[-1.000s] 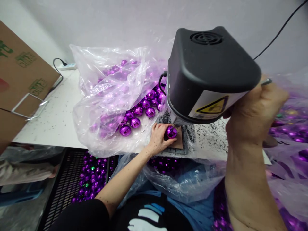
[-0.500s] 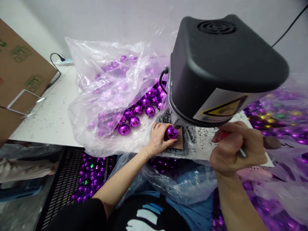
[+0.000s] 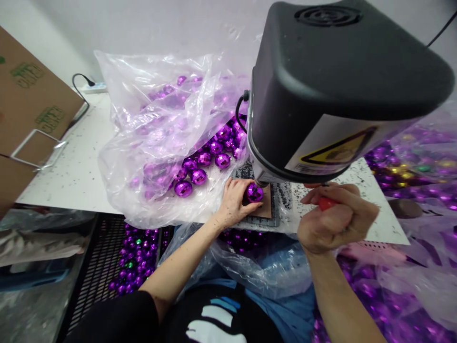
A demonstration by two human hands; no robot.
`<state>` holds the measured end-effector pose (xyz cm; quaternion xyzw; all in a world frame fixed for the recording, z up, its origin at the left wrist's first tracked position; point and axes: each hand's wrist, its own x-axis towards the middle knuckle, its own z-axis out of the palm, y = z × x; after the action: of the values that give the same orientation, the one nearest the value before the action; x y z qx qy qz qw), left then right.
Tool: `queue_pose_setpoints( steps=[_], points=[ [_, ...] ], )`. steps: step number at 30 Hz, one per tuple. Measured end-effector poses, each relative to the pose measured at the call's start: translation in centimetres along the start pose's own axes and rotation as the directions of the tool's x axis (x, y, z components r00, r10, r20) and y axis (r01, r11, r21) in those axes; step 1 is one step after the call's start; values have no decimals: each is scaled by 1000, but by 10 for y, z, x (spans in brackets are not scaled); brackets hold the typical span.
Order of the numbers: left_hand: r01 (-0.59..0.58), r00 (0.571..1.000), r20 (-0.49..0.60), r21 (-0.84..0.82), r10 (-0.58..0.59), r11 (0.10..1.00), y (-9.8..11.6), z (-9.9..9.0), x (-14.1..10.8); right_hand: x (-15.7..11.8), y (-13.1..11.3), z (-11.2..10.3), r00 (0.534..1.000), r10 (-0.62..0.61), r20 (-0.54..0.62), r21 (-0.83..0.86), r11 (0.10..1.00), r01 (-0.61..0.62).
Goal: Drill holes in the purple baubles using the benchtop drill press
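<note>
My left hand [image 3: 236, 201] is closed around a shiny purple faceted ball [image 3: 254, 192], thumb on the near side and fingers on the far side. The ball rests on a brown board [image 3: 264, 211] over a grey metal base, right below the black drill press [image 3: 342, 85]. The machine's lower tip meets or nearly meets the ball's top; the exact contact is hidden. Beside the machine, my right hand [image 3: 333, 219] is wrapped around a red-knobbed lever [image 3: 326, 204], much of which the fingers cover.
A clear plastic bag [image 3: 157, 124] spills purple balls [image 3: 199, 176] on the white table [image 3: 71, 176]. Dark shavings lie about the base. A cardboard box [image 3: 32, 105] stands left, and a black crate [image 3: 94, 267] with purple balls sits below. More bagged balls [image 3: 396, 176] lie right.
My right hand has moved left with the red-knobbed lever, turning it. My left hand keeps its hold on the ball beneath the machine. The view has shifted slightly.
</note>
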<state>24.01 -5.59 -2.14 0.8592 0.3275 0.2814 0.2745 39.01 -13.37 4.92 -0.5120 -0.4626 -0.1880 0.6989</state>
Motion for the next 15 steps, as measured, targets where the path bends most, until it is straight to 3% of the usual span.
queue_pose_setpoints(
  steps=[11,15],
  points=[
    [-4,1000,0,-1,4,1000,-3,3,0,-20,16,4,999,-42,-19,37,998,43],
    [-14,1000,-4,-7,14,1000,-3,3,-1,4,1,1,999,-33,-22,27,999,33]
  ],
)
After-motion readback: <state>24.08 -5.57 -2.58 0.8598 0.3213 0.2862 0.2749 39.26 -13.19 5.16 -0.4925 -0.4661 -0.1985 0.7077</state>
